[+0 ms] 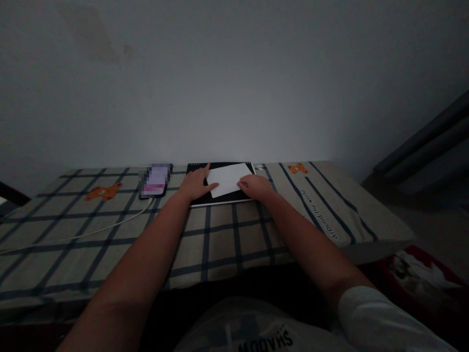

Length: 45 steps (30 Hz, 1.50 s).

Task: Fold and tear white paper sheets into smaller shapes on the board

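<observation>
A plain white sheet of paper (226,179) lies slightly turned on a black flat board or pad (200,199) with a pale front edge. My left hand (196,185) rests flat with fingers spread on the left side of the black pad, its thumb over the paper's lower left part. On the right, my right hand (255,186) is closed, fingers curled and thumb against the forefinger, at the paper's right edge. Its palm side is hidden, and so is the paper's lower right corner.
A phone (156,181) with a blurred screen lies to the left, its white cable (119,223) trailing leftward. A checked cloth (220,239) covers the table, which meets a pale wall (234,88). A red container (421,278) holding white items stands low on the right.
</observation>
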{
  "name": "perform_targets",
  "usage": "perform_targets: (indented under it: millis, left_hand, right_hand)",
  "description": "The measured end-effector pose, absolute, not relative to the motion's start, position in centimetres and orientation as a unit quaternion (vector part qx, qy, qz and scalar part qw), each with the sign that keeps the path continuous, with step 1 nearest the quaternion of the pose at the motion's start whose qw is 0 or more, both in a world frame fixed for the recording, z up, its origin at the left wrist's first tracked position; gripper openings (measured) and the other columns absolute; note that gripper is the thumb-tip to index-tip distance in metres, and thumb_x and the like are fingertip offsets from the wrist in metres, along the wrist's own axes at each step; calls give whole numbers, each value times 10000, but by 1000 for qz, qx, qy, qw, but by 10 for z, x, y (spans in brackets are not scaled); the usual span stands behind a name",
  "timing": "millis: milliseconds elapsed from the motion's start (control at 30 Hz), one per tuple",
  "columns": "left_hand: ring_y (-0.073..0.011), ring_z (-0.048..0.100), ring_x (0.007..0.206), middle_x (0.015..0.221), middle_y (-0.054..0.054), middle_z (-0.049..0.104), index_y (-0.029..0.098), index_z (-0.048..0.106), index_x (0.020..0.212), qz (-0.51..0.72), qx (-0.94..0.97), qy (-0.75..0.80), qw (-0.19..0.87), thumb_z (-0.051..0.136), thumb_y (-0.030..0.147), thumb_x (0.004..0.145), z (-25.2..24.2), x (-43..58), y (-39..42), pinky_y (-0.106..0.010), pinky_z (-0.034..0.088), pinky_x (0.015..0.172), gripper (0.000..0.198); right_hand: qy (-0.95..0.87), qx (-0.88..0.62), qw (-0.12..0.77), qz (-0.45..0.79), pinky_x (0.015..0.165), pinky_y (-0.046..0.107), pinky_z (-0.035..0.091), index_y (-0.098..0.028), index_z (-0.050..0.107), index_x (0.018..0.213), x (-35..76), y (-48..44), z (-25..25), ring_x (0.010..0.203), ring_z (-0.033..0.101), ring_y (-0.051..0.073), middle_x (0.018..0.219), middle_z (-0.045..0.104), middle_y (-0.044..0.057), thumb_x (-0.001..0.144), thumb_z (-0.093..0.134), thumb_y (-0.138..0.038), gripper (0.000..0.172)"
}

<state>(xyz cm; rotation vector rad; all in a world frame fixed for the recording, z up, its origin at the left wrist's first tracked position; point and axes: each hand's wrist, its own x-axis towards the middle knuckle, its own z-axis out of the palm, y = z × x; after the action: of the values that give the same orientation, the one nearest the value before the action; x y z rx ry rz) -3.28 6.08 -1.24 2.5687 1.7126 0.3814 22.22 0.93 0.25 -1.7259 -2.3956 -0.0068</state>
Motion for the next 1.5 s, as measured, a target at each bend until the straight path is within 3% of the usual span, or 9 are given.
perform_targets:
  millis: [100,300,467,567,833,1100,1300,1500]
  left_hand:
    - [-330,324,1530,1636,-193,357,127,124,1645,114,828,548,38,502,651,940,-11,-35,55,-503,258,1227,956]
    - [-329,422,1476,1628,-217,357,72,163,1630,149,820,551,44,624,615,886,-8,-45,52,-404,339,1193,1030]
    - [-329,416,1480,1628,-222,358,58,202,1620,173,813,554,47,648,620,874,-17,-50,57,-390,330,1204,1035]
    - [-318,404,1488,1616,-213,388,62,256,1603,185,819,541,40,655,640,863,-23,-51,60,-383,309,1221,1020]
    - [-344,383,1496,1625,-217,372,61,289,1592,177,820,543,33,626,714,844,-31,-52,67,-416,294,1230,1049]
    - [-344,395,1488,1620,-214,382,71,318,1582,166,818,550,34,640,696,844,-24,-49,62,-407,299,1227,1019]
    - [-324,395,1493,1612,-191,407,114,371,1565,154,819,551,35,632,693,851,-23,-47,61,-407,288,1233,956]
    - [-298,380,1505,1628,-146,397,166,397,1561,167,823,542,35,627,677,859,-22,-48,59,-417,290,1235,898]
  right_hand:
    - [-807,-581,105,-28,888,383,529,-210,793,1093,212,13,7,1090,693,289,1172,763,119,1025,416,-395,425]
    - [-850,-505,146,16,1038,371,487,-207,727,1276,187,46,8,1218,646,252,1303,720,83,1024,459,-352,396]
    - [-899,-425,106,26,1172,364,376,-118,547,1475,166,81,1,1429,476,241,1536,530,141,999,554,-329,521]
    - [-901,-423,92,32,1210,393,329,-138,486,1522,158,92,-2,1479,413,238,1586,464,139,998,554,-323,561]
    - [-902,-425,71,21,1153,442,378,-177,451,1552,148,110,3,1380,488,284,1512,545,140,972,576,-283,602]
    - [-905,-418,80,-32,1052,445,429,-196,555,1479,143,114,5,1255,510,319,1371,600,146,955,598,-280,533]
    - [-895,-422,132,-64,958,382,453,-223,739,1222,144,94,12,1169,539,275,1200,662,102,992,583,-327,297]
    - [-896,-413,137,-91,926,348,453,-181,756,1080,156,72,13,1125,576,248,1152,702,98,1026,516,-291,270]
